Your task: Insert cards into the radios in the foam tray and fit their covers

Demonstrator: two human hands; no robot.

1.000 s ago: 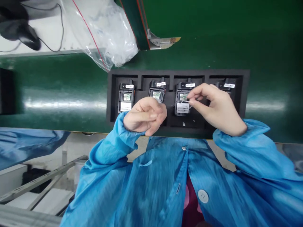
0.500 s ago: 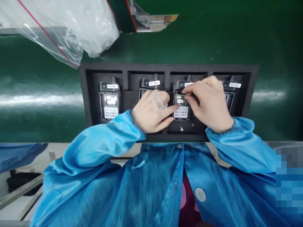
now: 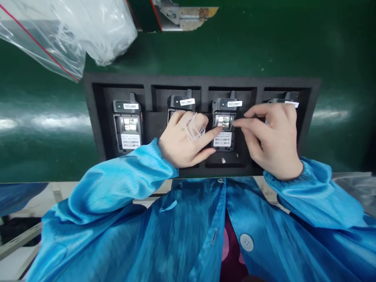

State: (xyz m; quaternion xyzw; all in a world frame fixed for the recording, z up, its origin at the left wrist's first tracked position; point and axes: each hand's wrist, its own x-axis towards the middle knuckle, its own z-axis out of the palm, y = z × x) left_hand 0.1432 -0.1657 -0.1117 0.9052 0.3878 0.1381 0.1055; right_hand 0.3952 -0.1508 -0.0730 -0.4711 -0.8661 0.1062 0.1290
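Observation:
A black foam tray (image 3: 88,102) lies on the green belt and holds several black handheld devices with their backs open. My left hand (image 3: 183,139) rests over the second device (image 3: 179,102), with a small clear plastic piece (image 3: 194,127) against its fingers and its index finger touching the third device (image 3: 223,125). My right hand (image 3: 272,137) reaches from the right, index finger and thumb at the open compartment of that third device. It covers most of the fourth device (image 3: 289,103). The first device (image 3: 127,125) lies untouched at the left.
A clear plastic bag (image 3: 67,31) with a red line lies at the back left, partly over the tray's corner. A metal bracket (image 3: 182,13) sits at the far edge of the green belt (image 3: 264,47). My blue coat sleeves fill the foreground.
The view has shifted closer to the tray. My left hand opened from a loose fist and reached to the third device. My right hand drew back slightly to the right.

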